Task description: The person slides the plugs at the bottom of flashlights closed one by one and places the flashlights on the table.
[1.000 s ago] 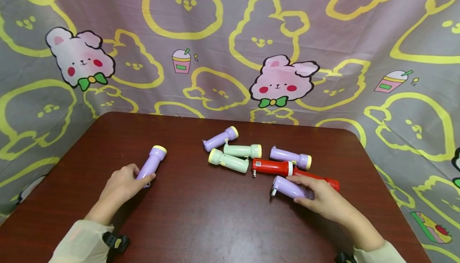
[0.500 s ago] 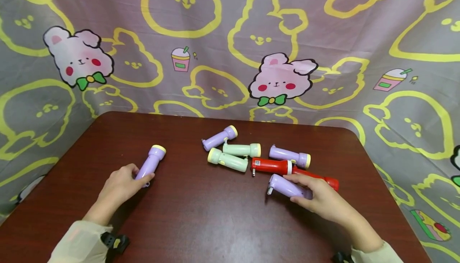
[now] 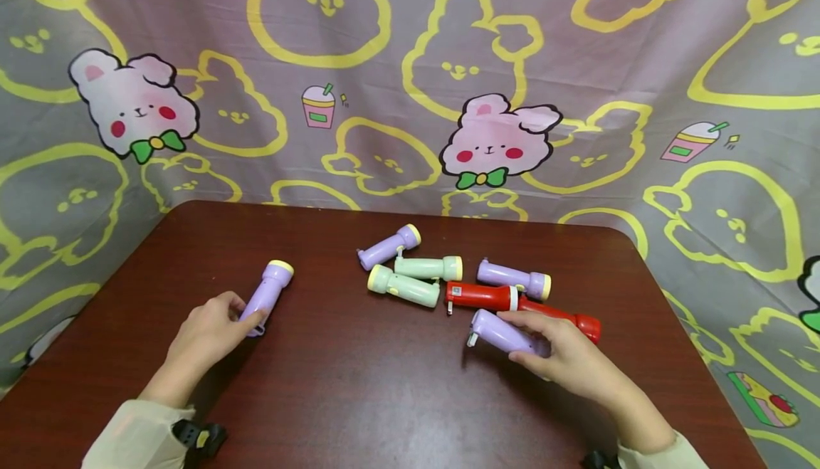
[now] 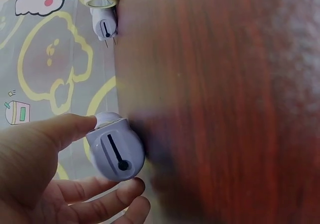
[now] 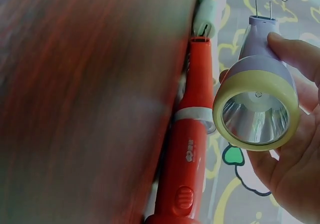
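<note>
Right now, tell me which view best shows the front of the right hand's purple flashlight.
The right wrist view: the purple flashlight faces that camera, reflector uncovered. In the head view, the right hand hides most of that front; the left wrist view shows none.

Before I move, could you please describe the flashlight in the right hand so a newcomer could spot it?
On the right half of the brown table, find the two red flashlights. Just nearer the person, the right hand grips a purple flashlight. Colour sets it apart from that pair; being in the right hand, from the other purple flashlights.
</note>
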`<action>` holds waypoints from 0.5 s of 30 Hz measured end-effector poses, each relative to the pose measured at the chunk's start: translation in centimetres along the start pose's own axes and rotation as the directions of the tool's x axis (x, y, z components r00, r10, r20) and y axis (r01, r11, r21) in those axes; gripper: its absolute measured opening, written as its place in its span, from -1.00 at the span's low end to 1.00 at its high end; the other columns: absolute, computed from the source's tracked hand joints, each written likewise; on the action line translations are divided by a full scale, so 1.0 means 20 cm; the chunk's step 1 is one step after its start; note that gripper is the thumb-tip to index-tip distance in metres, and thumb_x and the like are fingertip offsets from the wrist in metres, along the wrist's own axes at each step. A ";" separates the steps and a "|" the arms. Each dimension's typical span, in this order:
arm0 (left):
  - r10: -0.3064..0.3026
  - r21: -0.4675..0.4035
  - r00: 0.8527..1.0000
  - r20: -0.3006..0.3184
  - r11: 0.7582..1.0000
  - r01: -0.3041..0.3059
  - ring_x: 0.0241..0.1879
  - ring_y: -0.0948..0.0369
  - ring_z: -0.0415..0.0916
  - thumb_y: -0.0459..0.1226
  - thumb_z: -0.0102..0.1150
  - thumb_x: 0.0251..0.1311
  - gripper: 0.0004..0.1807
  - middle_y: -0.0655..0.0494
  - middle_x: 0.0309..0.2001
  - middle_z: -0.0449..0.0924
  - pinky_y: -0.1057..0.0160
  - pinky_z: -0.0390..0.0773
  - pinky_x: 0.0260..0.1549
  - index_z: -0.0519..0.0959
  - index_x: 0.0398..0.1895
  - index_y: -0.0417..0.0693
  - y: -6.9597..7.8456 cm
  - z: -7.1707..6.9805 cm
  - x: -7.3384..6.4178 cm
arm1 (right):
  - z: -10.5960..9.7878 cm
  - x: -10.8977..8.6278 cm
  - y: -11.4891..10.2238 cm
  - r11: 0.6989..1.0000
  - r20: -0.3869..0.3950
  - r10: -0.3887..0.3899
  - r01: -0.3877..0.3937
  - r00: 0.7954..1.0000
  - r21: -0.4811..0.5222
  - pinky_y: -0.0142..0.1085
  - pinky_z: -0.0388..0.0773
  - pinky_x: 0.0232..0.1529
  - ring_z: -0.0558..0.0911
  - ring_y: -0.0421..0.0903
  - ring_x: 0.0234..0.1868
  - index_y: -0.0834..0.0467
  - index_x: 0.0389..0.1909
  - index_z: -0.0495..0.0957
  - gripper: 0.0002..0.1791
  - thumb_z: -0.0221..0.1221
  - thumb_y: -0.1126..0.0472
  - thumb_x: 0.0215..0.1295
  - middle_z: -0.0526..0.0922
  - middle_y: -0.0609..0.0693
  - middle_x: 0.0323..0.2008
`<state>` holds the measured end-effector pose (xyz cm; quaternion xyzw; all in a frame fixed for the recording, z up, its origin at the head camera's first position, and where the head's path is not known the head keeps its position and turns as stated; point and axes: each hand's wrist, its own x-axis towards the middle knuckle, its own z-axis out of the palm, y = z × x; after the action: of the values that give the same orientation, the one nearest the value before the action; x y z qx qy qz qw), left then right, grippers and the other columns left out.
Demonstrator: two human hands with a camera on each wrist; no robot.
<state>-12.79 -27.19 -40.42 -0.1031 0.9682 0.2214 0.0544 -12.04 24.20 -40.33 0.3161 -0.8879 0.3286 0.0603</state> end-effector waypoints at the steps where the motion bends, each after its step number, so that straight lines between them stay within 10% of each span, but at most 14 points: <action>1: -0.002 0.001 1.000 -0.001 1.000 0.002 -0.40 0.09 0.47 0.16 0.22 0.19 -0.36 -0.10 -0.30 0.59 0.21 0.38 -0.52 0.49 -0.02 -0.25 0.00 0.00 0.00 | 0.00 0.00 0.00 1.000 -0.002 -0.005 0.005 1.000 0.000 -0.41 0.53 -0.16 0.55 -0.30 -0.18 0.02 0.13 0.60 -0.42 0.48 0.28 0.02 0.70 -0.12 -0.05; 15: 0.010 0.003 0.998 -0.067 1.000 -0.010 -0.39 0.07 0.47 0.18 0.11 0.27 -0.40 -0.05 -0.31 0.56 0.23 0.32 -0.54 0.52 -0.04 -0.20 0.00 -0.07 -0.02 | 0.01 0.03 -0.04 0.999 0.019 -0.034 0.033 0.999 0.028 -0.48 0.49 -0.13 0.56 -0.30 -0.18 0.02 0.13 0.60 -0.45 0.46 0.27 0.07 0.70 -0.14 -0.05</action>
<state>-12.52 -27.65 -39.08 -0.1056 0.9703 0.2168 0.0210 -12.02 23.24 -39.74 0.3350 -0.8784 0.3366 0.0529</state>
